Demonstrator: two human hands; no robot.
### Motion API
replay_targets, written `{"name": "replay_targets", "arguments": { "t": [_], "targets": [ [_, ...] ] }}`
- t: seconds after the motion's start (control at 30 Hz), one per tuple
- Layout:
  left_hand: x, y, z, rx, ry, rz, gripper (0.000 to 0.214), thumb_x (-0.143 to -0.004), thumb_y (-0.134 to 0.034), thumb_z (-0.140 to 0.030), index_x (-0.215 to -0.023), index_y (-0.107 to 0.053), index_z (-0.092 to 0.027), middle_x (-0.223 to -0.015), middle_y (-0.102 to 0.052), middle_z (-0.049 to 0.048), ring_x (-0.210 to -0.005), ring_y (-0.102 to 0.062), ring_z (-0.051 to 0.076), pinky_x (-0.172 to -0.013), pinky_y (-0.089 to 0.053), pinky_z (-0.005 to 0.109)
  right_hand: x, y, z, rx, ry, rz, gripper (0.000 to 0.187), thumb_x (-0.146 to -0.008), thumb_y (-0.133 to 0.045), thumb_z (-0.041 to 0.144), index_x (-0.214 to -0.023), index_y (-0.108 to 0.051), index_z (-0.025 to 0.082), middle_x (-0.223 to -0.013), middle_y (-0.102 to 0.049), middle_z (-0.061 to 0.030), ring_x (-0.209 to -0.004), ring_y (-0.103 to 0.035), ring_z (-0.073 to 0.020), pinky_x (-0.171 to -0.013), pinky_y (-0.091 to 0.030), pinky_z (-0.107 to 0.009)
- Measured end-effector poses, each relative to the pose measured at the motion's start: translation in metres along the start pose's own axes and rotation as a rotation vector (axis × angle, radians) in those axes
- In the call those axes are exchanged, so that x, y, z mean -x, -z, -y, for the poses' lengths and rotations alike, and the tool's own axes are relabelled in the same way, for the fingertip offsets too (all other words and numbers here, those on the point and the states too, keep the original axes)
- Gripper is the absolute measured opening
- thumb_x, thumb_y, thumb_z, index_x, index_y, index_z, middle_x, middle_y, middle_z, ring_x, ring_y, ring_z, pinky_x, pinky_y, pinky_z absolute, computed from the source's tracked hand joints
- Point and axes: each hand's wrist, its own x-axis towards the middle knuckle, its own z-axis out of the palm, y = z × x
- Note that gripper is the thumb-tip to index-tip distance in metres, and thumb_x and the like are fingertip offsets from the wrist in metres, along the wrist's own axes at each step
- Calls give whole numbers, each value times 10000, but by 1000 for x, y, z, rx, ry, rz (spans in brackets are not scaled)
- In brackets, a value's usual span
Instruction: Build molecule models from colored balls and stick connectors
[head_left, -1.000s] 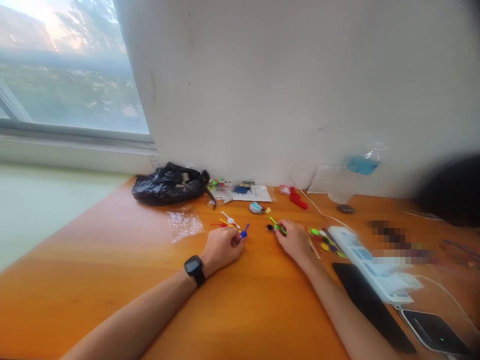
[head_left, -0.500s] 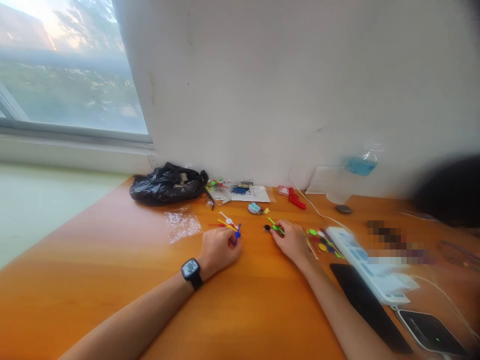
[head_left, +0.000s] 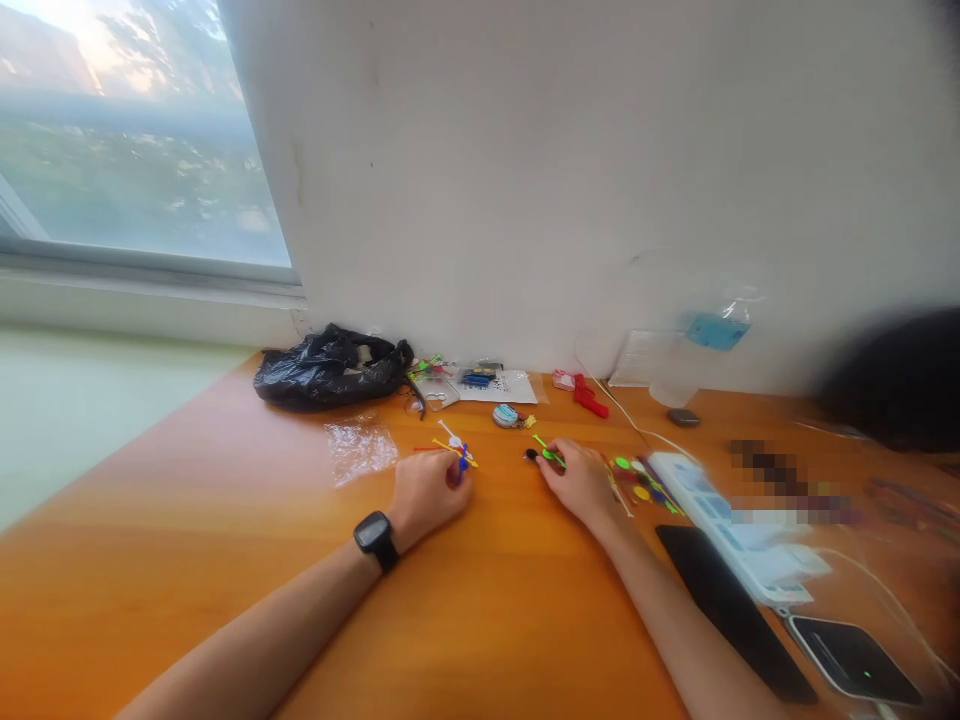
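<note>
My left hand (head_left: pixel 433 497), with a dark watch (head_left: pixel 373 533) on its wrist, pinches a blue plastic stick with a round disc (head_left: pixel 463 463). Similar white (head_left: pixel 454 441), yellow and red stick pieces lie right by its fingertips, partly overlapped by the blue one. My right hand (head_left: pixel 581 480) has its thumb and forefinger closed on a green stick piece with a disc (head_left: pixel 548 455). Just left of those fingers sits a small black round piece (head_left: pixel 531 455). More coloured sticks and discs (head_left: pixel 641 480) lie to the right of this hand, some hidden behind it.
A black plastic bag (head_left: pixel 330 368) and a clear wrapper (head_left: pixel 360 450) lie on the left. Toward the wall are a round tin-like item (head_left: pixel 507 416) and a red toy gun-shaped piece (head_left: pixel 590 396). A white power strip (head_left: pixel 724 520), black slab (head_left: pixel 731 605) and charging device (head_left: pixel 855 660) occupy the right.
My left hand has shifted a little left, and the blue stick piece has turned and now lies over the yellow one. My right hand stays at the green piece. The view has shifted slightly.
</note>
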Motion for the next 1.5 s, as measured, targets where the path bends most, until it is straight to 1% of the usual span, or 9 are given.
{"name": "replay_targets", "arguments": {
  "t": [0.13, 0.37, 0.57, 0.73, 0.87, 1.0, 1.2, 1.33, 1.5],
  "targets": [
    [-1, -1, 2, -10, 12, 29, 266, -874, -602, -367, -656, -580, -215, -689, -676, 29, -679, -621, 193, -612, -229, 313, 0, 0, 0, 1, 10, -6, 137, -934, -621, 339, -923, -675, 213, -896, -766, -61, -827, -688, -246, -763, -396, -316],
    [-3, -4, 5, -4, 10, 22, 305, -885, -589, -387, -638, -548, -212, -664, -658, 23, -663, -616, 187, -597, -212, 316, 0, -2, -3, 14, 30, -25, 152, -946, -612, 344, -930, -677, 208, -894, -762, -46, -804, -679, -237, -768, -393, -323],
    [-5, -9, 9, -8, -13, 35, 291, -909, -568, -360, -656, -554, -217, -675, -666, 21, -661, -618, 194, -597, -213, 315, 0, -6, -6, 15, 37, -33, 155, -943, -607, 349, -925, -673, 209, -896, -762, -52, -816, -683, -239, -766, -388, -322],
    [-7, -14, 13, -24, -73, 46, 265, -912, -551, -315, -664, -556, -219, -682, -664, 22, -644, -607, 188, -597, -209, 319, 0, -7, -6, 17, 36, -36, 154, -944, -602, 350, -927, -674, 214, -893, -763, -51, -805, -677, -236, -759, -389, -322],
    [-7, -16, 13, -42, -130, 66, 227, -909, -559, -287, -693, -598, -229, -684, -663, 25, -651, -611, 196, -611, -245, 316, 0, -6, -6, 17, 30, -33, 153, -944, -603, 351, -932, -672, 215, -907, -768, -54, -816, -679, -238, -761, -385, -320],
    [-8, -16, 13, -31, -107, 69, 220, -915, -555, -278, -711, -625, -232, -710, -677, 32, -670, -620, 199, -628, -277, 305, 1, -7, -6, 23, 28, -29, 151, -948, -604, 356, -929, -662, 217, -894, -761, -48, -792, -671, -230, -749, -379, -315],
    [-6, -12, 10, -11, -108, 52, 249, -921, -553, -307, -688, -589, -228, -690, -663, 22, -665, -621, 190, -616, -264, 312, 1, -4, -4, 15, 24, -26, 150, -950, -604, 355, -929, -662, 218, -899, -757, -46, -802, -674, -230, -742, -383, -314],
    [-7, -10, 8, 6, -67, 66, 235, -908, -576, -316, -692, -594, -224, -704, -682, 23, -678, -629, 188, -617, -272, 306, 1, -3, -4, 10, 28, -24, 145, -951, -599, 344, -928, -667, 217, -907, -760, -48, -812, -679, -232, -754, -391, -316],
    [-9, -10, 9, 27, -25, 44, 273, -939, -570, -361, -707, -609, -223, -728, -708, 20, -706, -655, 191, -621, -287, 300, 0, -5, -6, 3, 29, -33, 145, -946, -593, 335, -922, -673, 216, -896, -753, -50, -805, -675, -232, -744, -395, -313]
  ]
}}
